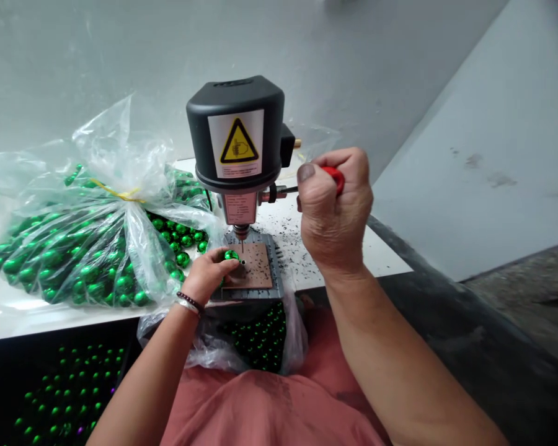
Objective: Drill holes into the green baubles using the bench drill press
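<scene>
My left hand [210,271] pinches a shiny green ball [231,254] between thumb and fingers, just left of the drill bit. Under it lies a brown square board [255,266] with a small hole, on the grey metal base [274,248] of a bench drill press [236,136]. The thin bit [242,245] points down at the board and looks apart from the ball. Off to the right, my right hand [337,207] is closed around the red knob [335,178] of the press's lever. The palm side of that grip is hidden.
A clear plastic bag [134,229], tied with yellow string, bulges with green balls on the left of the white table [376,254]. Dark shavings litter the table right of the press. In my lap an open bag [295,334] holds green balls; more lie in a dark container at lower left.
</scene>
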A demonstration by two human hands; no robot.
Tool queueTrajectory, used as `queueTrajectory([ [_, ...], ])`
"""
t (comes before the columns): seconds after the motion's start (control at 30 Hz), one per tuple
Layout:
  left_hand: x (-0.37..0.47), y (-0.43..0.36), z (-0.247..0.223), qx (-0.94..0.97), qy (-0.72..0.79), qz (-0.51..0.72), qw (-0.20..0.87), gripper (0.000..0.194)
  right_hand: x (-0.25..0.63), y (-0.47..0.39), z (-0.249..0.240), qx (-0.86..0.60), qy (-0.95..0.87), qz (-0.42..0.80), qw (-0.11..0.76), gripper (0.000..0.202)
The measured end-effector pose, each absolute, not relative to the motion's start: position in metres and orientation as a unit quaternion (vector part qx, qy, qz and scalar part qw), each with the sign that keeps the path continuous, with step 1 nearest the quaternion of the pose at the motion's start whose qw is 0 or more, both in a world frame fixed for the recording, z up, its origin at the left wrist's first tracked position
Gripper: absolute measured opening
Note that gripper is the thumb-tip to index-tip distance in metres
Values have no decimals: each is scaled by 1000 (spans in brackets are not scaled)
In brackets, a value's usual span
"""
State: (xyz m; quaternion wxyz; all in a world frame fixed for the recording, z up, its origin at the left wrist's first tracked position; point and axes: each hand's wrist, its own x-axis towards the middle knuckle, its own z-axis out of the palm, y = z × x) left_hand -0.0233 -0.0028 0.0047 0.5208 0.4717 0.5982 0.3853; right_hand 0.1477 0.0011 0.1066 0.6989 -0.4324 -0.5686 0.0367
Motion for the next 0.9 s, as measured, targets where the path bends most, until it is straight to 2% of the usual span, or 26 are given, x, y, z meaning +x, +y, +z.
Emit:
queueTrajectory([
  [0.17,-20,9,-3,562,640,291,436,37,150,2,105,-429,-591,9,683,22],
  [0.4,-12,11,-1,641,677,223,284,46,151,0,104,-433,-602,6,671,23],
  [0.6,-8,11,7,664,690,173,230,51,151,-2,106,-427,-596,25,680,17],
  [0.77,-10,11,6,664,682,173,254,49,150,-7,104,-433,-579,20,691,14],
  [0.9,-9,9,7,671,687,160,230,49,149,-13,101,-448,-570,14,689,13],
])
